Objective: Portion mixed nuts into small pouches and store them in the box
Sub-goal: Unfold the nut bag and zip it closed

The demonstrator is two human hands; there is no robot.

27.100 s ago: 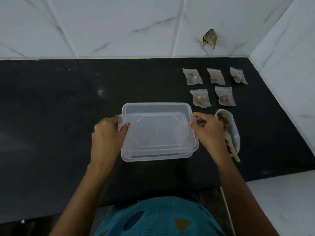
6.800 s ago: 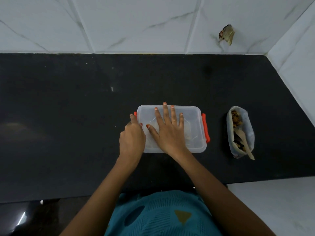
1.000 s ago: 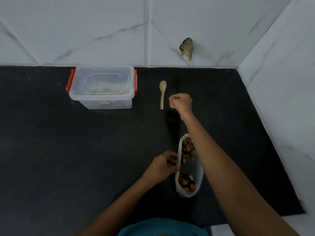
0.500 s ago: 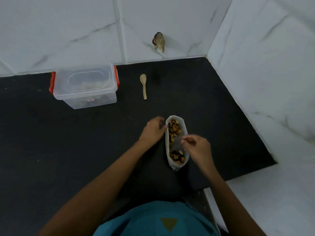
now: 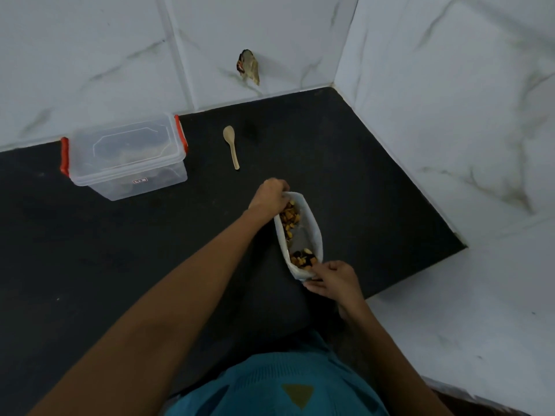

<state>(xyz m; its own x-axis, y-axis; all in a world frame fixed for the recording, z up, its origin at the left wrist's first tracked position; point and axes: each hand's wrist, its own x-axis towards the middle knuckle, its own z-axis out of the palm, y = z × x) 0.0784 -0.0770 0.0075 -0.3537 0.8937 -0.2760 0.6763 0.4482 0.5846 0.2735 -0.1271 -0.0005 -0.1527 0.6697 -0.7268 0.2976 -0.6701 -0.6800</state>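
**Now both hands grip the open nut bag**

Black and matte, the surface (image 5: 120, 265) runs into a corner of white marble-veined wall tiles (image 5: 90, 55) (a small brownish scrap (image 5: 248, 67) sticks to the back wall; what it is I cannot tell). A pale ledge (image 5: 450, 310) adjoins the surface on the right.

Against the back wall at the left stands the clear rectangular plastic box (image 5: 126, 157), its lid on and red-orange clips at both ends. Its contents show only as a blur. Near it on the right, apart from it, lies a small light wooden spoon (image 5: 231, 145), bowl toward the wall.

Nearer the person lies the white plastic bag (image 5: 312, 232), opened upward, with mixed nuts (image 5: 289, 217) heaped at its far and near ends. The left hand (image 5: 270, 198) has its fingers curled over the bag's far rim, gripping it. The right hand (image 5: 333, 280) pinches the bag's near end between thumb and fingers. A teal knitted garment (image 5: 270, 385) fills the lower edge.
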